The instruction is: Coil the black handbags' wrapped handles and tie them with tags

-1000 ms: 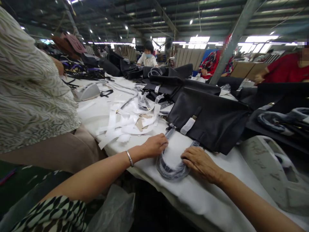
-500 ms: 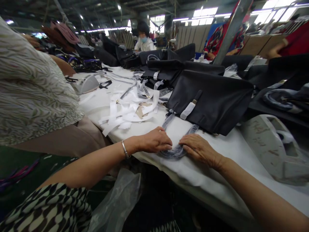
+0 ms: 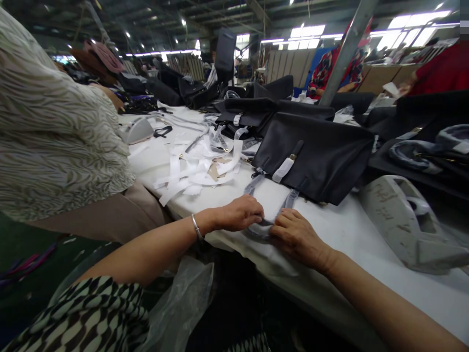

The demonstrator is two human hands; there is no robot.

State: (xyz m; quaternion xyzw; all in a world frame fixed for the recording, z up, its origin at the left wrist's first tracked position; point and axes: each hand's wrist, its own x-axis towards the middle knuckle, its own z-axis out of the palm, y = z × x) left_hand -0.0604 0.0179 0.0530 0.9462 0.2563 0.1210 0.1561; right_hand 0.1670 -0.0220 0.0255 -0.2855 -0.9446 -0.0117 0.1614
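Note:
A black handbag [image 3: 318,151] lies on the white-covered table, its looped handle [image 3: 262,230] toward me and wrapped in clear plastic film. My left hand [image 3: 242,213] is closed on the left side of the loop, fingertips pinched together. On the right side of the same loop, my right hand [image 3: 295,235] grips with curled fingers. Both hands hide parts of the handle. A buckle tab [image 3: 284,168] on the bag's front is covered in white wrapping.
White strips and brown scraps [image 3: 205,171] lie left of the bag. A grey tape dispenser [image 3: 406,225] stands at right, another dispenser [image 3: 137,131] at far left. More black bags [image 3: 252,107] are piled behind. A person in a leaf-patterned top [image 3: 62,132] stands close at left.
My right hand has curled its fingers further around the handle, and my left fingers have drawn into a tighter pinch. In the background, a black bag is now raised, hiding the person there.

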